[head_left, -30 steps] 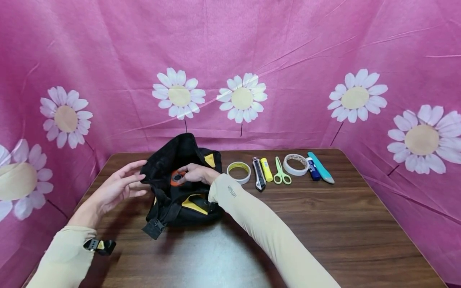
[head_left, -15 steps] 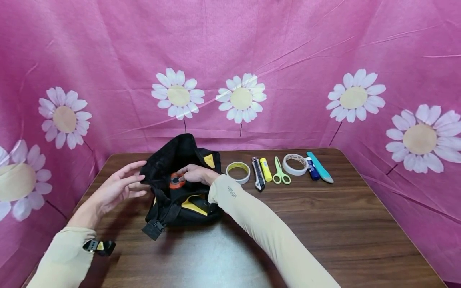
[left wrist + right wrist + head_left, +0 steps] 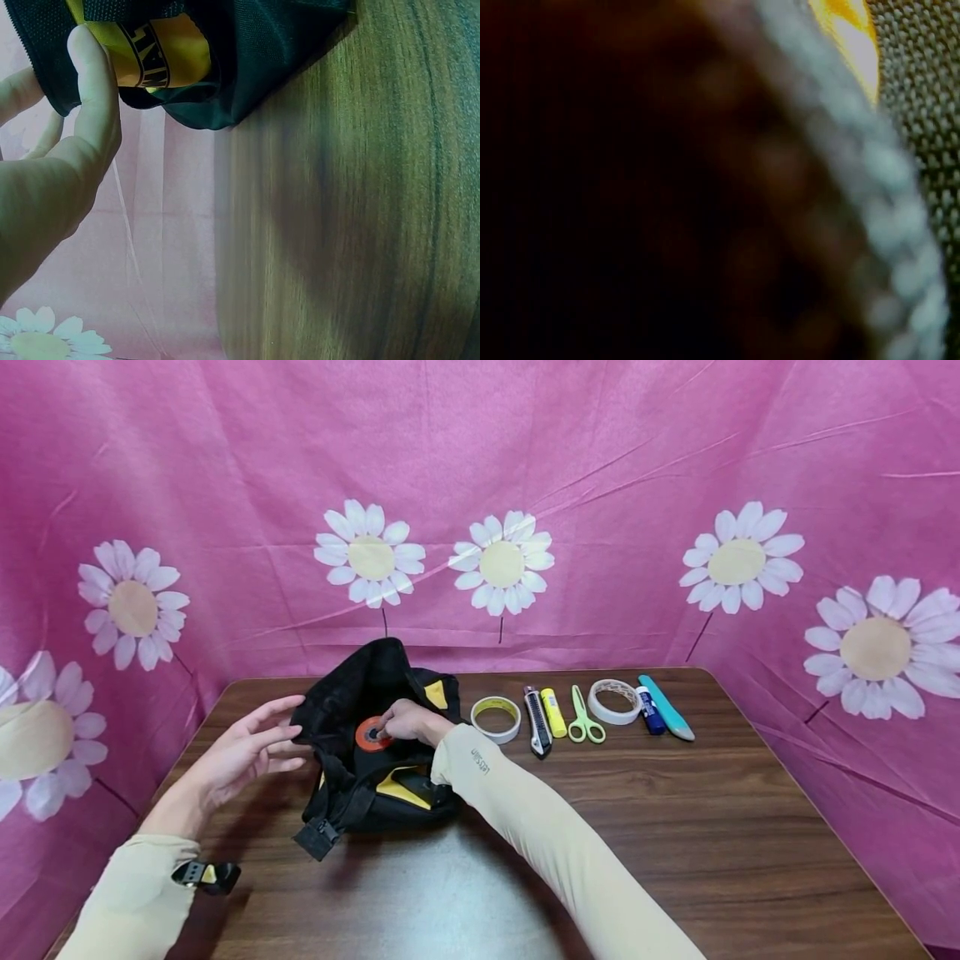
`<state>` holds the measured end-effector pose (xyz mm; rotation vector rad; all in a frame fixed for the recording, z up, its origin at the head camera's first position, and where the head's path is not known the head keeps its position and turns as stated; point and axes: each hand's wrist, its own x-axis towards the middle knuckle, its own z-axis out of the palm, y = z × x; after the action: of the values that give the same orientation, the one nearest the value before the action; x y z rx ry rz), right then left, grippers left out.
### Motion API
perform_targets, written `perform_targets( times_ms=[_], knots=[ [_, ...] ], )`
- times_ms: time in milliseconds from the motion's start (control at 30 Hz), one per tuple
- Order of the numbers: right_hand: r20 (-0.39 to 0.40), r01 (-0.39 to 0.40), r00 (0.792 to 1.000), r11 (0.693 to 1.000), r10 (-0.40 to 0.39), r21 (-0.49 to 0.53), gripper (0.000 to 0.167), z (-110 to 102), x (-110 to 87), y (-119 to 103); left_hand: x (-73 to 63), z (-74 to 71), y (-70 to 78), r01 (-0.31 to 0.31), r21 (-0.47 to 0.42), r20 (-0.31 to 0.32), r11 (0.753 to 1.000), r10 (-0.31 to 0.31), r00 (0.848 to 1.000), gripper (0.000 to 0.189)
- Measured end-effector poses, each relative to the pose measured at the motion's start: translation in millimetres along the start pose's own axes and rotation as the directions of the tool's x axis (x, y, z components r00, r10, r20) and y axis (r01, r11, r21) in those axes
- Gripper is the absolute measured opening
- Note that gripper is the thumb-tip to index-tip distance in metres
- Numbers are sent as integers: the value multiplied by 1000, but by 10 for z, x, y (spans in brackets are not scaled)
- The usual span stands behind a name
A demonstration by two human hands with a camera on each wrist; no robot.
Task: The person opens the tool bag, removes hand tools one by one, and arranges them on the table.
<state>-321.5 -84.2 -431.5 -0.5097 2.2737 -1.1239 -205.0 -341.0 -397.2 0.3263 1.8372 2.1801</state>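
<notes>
A black bag (image 3: 375,814) with yellow patches stands with its mouth open on the left part of the table. My left hand (image 3: 251,747) pinches the left edge of its opening; in the left wrist view the thumb (image 3: 94,75) lies on the near side of the zippered rim, other fingers behind. Inside the bag, my right hand (image 3: 412,723) holds an orange round thing (image 3: 367,737) with a dark centre, its fingertips at the right part of that centre. The exact kind of this thing is unclear. Blurred dark fabric fills most of the right wrist view.
Right of the bag, a row holds a tape roll (image 3: 496,720), a box cutter (image 3: 537,722), a yellow stick (image 3: 554,713), green scissors (image 3: 585,720), another tape roll (image 3: 615,702), a blue glue stick (image 3: 650,711) and a turquoise tool (image 3: 667,707). A pink flowered cloth hangs behind the table (image 3: 675,827).
Inside the bag, the orange round thing has turned so more of its face shows, with my right hand shifting slightly on it. My left hand stays on the bag's edge.
</notes>
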Motion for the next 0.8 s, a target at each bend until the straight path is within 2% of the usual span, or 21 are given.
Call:
perform_targets(
  times_ms=[100, 167, 367, 467, 667, 800],
  knots=[
    [-69, 0, 998, 993, 8, 115, 28, 41, 32, 22, -13, -4, -4, -3, 13, 4, 1000, 3, 1000, 45],
    [-91, -2, 996, 993, 12, 115, 33, 62, 54, 31, -16, -4, -4, -6, 15, 9, 1000, 6, 1000, 44],
    [-91, -22, 996, 1000, 21, -14, 43, 71, 71, 32, -22, -4, -7, -10, -4, 27, 1000, 11, 1000, 44],
    [-54, 1, 999, 999, -4, -46, 42, 67, 64, 42, -23, -6, -9, -14, -17, 40, 1000, 15, 999, 44],
    [-10, 46, 999, 980, -48, -193, 38, 78, 46, 51, -16, -4, -8, -21, -7, 45, 1000, 21, 999, 43],
    [-1, 19, 1000, 983, -20, -184, 33, 89, 41, 39, -20, -1, -8, -21, 2, 40, 1000, 21, 999, 44]
  ],
)
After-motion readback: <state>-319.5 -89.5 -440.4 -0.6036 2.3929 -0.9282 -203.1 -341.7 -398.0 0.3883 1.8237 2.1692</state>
